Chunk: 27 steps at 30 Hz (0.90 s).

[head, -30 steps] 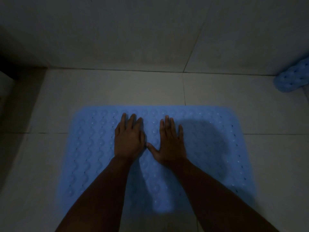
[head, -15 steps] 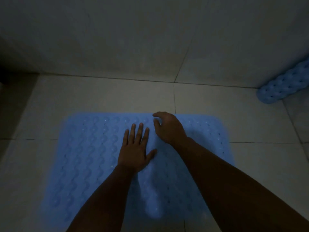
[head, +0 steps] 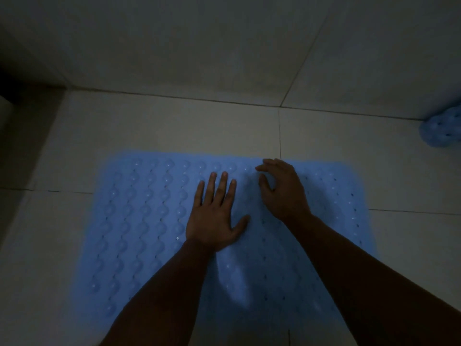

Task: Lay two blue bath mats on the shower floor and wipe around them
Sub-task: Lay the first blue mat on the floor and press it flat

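Observation:
A blue bath mat (head: pixel 139 221) with rows of bumps and small holes lies flat on the tiled shower floor. My left hand (head: pixel 214 216) rests palm down on its middle, fingers spread. My right hand (head: pixel 282 191) hovers over the mat's far edge with fingers curled and apart, holding nothing. A second blue mat (head: pixel 441 131), rolled up, lies at the right edge against the wall.
The tiled wall (head: pixel 224 46) rises just beyond the mat. A dark recess (head: pixel 15 101) sits at the far left. Pale floor tiles (head: pixel 174 121) surround the mat on the left, far and right sides. The light is dim.
My right hand lifted off the mat and moved toward its far edge, fingers curling. My left hand stayed pressed flat. The view shifted, so the rolled mat sits nearer the right edge.

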Tool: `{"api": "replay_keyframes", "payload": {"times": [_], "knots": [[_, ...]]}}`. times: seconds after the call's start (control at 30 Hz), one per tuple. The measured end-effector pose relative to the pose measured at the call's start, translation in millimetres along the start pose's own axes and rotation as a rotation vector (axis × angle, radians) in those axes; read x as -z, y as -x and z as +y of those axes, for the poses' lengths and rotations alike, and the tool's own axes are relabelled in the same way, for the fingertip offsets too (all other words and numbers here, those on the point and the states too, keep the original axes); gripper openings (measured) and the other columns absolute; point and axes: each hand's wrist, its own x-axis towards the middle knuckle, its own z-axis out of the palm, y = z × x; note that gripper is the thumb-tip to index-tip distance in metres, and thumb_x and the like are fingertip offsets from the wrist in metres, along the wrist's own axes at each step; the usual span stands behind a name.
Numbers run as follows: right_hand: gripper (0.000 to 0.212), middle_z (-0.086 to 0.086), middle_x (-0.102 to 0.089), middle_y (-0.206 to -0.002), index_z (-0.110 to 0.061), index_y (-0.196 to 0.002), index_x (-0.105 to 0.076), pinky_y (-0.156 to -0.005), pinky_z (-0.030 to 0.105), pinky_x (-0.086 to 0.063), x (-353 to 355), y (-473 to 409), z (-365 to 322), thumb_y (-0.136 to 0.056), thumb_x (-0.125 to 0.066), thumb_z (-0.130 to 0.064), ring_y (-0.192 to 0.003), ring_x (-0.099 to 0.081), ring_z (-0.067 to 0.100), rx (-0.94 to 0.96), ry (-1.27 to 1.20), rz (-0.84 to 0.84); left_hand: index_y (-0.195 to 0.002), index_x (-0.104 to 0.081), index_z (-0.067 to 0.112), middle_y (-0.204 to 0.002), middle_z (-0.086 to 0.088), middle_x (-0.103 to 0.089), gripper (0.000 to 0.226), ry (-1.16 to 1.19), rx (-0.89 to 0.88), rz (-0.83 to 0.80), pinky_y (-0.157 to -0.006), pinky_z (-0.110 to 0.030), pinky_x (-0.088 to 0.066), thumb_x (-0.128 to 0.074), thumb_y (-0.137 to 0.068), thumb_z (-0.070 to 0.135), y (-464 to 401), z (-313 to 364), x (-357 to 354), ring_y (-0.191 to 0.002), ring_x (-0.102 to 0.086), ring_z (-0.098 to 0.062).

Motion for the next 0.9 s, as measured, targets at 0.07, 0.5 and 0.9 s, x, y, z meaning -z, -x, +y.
{"api": "replay_keyframes", "payload": {"times": [0.07, 0.5, 0.9], "knots": [[0.028, 0.004, -0.066, -0.127, -0.019, -0.113, -0.071, -0.109, 0.042, -0.043, 5, -5, -13, -0.093, -0.054, -0.029, -0.125, -0.055, 0.025, -0.049, -0.035, 0.02, -0.164, -0.005, 0.019, -0.171, -0.008, 0.007, 0.092, 0.045, 0.003, -0.08, -0.127, -0.054, 0.001, -0.026, -0.094, 0.076, -4, -1, 3, -0.157, 0.014, -0.03], [0.064, 0.014, -0.015, -0.167, -0.006, -0.155, -0.029, -0.122, 0.056, -0.019, -96, 26, -108, -0.102, -0.035, -0.042, -0.154, -0.01, 0.035, 0.069, 0.246, -0.377, -0.139, -0.059, 0.016, -0.149, -0.006, -0.055, 0.067, 0.039, 0.266, 0.032, -0.101, -0.054, -0.047, -0.03, -0.086, 0.043, 34, -101, 64, -0.147, -0.038, -0.034], [0.096, 0.009, 0.003, -0.169, -0.007, -0.16, -0.008, -0.124, 0.054, -0.004, -130, 58, -101, -0.094, -0.026, -0.075, -0.155, 0.011, 0.025, 0.12, 0.428, -0.219, -0.149, -0.049, 0.014, -0.16, -0.013, -0.04, 0.058, 0.023, 0.277, 0.099, -0.111, -0.057, -0.037, -0.034, -0.099, 0.038, 56, -121, 48, -0.155, -0.018, -0.037]]}}
